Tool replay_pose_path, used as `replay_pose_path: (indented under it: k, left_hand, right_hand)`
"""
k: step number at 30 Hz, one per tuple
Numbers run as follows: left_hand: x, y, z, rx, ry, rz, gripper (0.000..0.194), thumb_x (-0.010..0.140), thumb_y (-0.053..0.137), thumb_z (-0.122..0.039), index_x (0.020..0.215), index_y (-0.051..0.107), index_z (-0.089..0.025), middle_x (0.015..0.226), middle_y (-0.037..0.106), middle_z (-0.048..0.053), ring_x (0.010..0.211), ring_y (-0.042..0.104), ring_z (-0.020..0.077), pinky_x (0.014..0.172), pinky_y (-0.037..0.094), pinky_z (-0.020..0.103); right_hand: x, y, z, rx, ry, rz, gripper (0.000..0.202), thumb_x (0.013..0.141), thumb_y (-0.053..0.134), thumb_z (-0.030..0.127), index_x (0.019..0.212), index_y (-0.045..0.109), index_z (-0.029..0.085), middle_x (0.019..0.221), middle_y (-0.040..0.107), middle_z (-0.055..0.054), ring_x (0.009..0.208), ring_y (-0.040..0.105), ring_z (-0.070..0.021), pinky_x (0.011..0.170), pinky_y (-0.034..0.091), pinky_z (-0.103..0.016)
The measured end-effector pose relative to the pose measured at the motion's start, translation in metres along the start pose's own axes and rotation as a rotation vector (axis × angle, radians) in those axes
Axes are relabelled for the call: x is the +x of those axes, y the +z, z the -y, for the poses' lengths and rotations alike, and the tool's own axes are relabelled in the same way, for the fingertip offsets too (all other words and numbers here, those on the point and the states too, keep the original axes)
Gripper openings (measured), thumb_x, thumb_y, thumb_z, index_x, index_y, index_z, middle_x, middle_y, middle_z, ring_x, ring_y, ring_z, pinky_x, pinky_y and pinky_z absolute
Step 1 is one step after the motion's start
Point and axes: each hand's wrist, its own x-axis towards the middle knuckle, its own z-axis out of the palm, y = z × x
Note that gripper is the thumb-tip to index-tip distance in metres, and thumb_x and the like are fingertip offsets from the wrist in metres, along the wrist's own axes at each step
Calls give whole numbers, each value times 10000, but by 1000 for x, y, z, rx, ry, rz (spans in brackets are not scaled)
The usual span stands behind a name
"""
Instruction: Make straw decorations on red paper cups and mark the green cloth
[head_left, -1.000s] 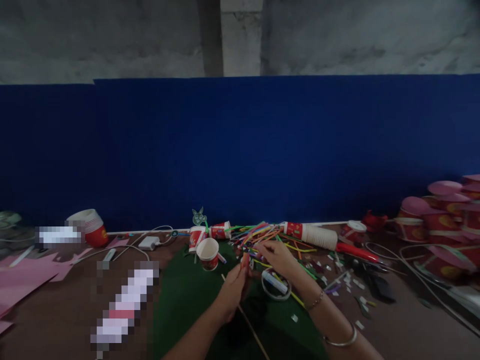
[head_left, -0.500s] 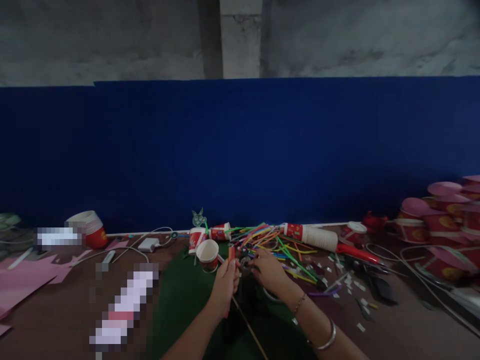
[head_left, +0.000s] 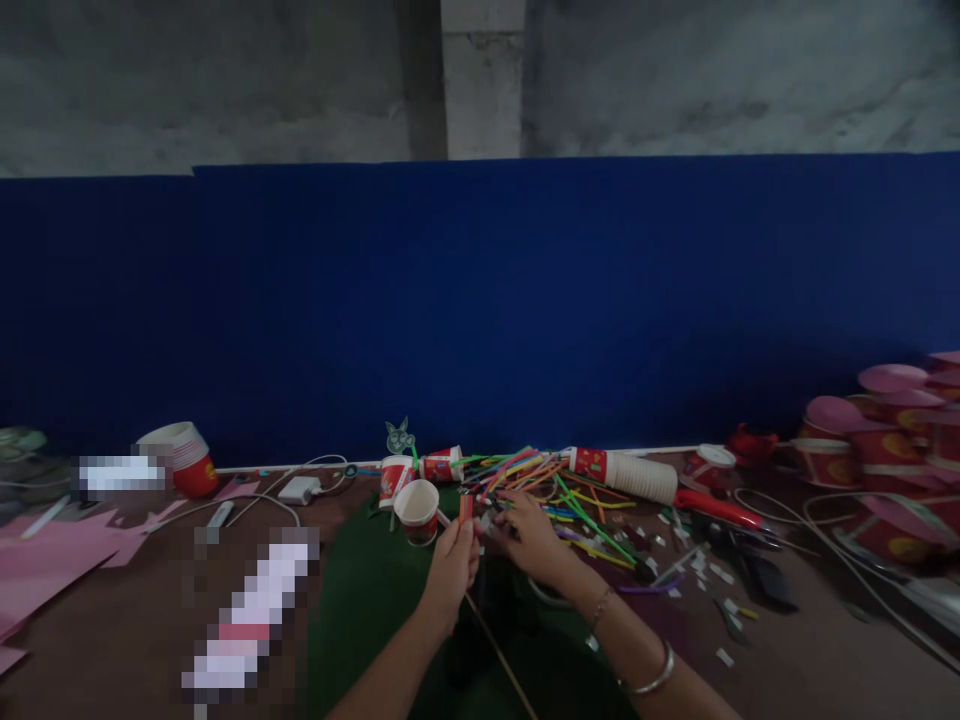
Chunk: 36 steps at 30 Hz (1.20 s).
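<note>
My left hand (head_left: pixel 454 560) is closed around a narrow orange-red bar (head_left: pixel 466 509), whose upper end sticks out above the fingers; its exact kind is unclear. Close on its right, my right hand (head_left: pixel 531 535) has bent fingers drawn together by a small pale, translucent piece (head_left: pixel 486 522), too blurred to name. Just left of the hands stands an open paper cup (head_left: pixel 416 505), tilted toward me. Beyond the fingers lies a loose heap of coloured pipe cleaners (head_left: pixel 525 470). A thin stick (head_left: pixel 501 655) runs down from beneath my left hand over the dark green mat (head_left: pixel 360 610).
Stacked paper cups (head_left: pixel 637 475) lie at the back, beside a red-handled tool (head_left: pixel 716 508). White scraps dot the table on the right, near black scissors-like handles (head_left: pixel 765 575). Decorated red cups (head_left: pixel 892 450) crowd the far right. Pink paper (head_left: pixel 56 560) and a white charger (head_left: pixel 300 489) lie left.
My right fingers have shifted slightly beside the left hand, and the pale piece there has changed position. The left hand keeps its hold on the bar, with less of its lower end visible.
</note>
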Motion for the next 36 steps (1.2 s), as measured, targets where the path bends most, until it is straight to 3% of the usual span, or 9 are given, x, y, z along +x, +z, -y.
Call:
replay_pose_path:
  k: [2,4,7,12,21,27,36]
  left_hand:
    - [1,-1,1,-43,28,-46,431,660,651,-571,779,586,-162,504,460,-74,409,409,49,392,299,153]
    - [2,-1,1,-83,82,-80,415,656,680,-523,852,628,-161,652,611,-8,592,578,116,548,451,208]
    - [1,-1,0,-97,163,-80,445,650,717,-431,1003,629,-176,900,688,48,850,640,199,764,492,287]
    - [-4,3,-8,10,215,59,512,689,698,-340,1157,572,-175,1082,673,92,1010,613,249,879,467,347]
    - [-13,5,-12,250,326,61,305,702,656,-293,980,647,-168,860,699,35,791,627,209,763,486,304]
    - [-14,9,-10,130,265,81,328,651,712,-337,915,631,-159,785,678,24,752,610,205,717,489,296]
    - [-17,13,-3,-73,190,96,416,673,724,-374,1017,618,-163,916,690,51,841,620,199,785,481,281]
  right_hand:
    - [4,-8,5,350,81,40,130,738,568,264,749,659,172,1199,578,-103,1139,480,-254,995,313,-411]
    - [5,-17,11,702,197,155,198,731,566,349,770,652,175,1038,644,-84,983,566,-243,902,393,-397]
    - [4,-27,17,990,300,263,224,680,611,367,792,653,178,818,661,-44,809,592,-210,790,434,-350]
    - [-1,-36,28,979,271,291,76,664,590,250,664,622,181,790,626,-23,766,551,-166,659,419,-262]
    - [-7,-37,45,631,380,276,136,736,469,261,646,544,192,630,541,9,581,515,-136,484,390,-235]
    - [-5,-39,39,813,336,315,121,677,483,212,574,534,172,572,529,19,560,526,-121,514,424,-227]
    - [-6,-39,26,1034,287,402,107,682,533,213,703,621,155,680,603,-6,619,555,-125,553,423,-224]
